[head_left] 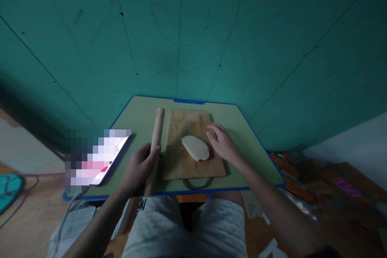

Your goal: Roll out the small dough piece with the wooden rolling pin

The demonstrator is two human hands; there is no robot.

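Note:
A flattened oval of pale dough (196,148) lies on a wooden cutting board (181,169), slanted from upper left to lower right. My left hand (142,165) is wrapped round the middle of a wooden rolling pin (157,127), which points away from me along the board's left side. Over the board's right edge is my right hand (222,141), fingers apart and slightly bent, with nothing in it. Its fingertips are just above and right of the dough; I cannot tell whether they touch the board.
The board rests on a small pale green table (250,145) with a blue rim, set against a green wall (193,48). At the table's left stands a lit screen (111,161), partly pixelated, with a cable. Cardboard (326,185) lies on the floor to the right.

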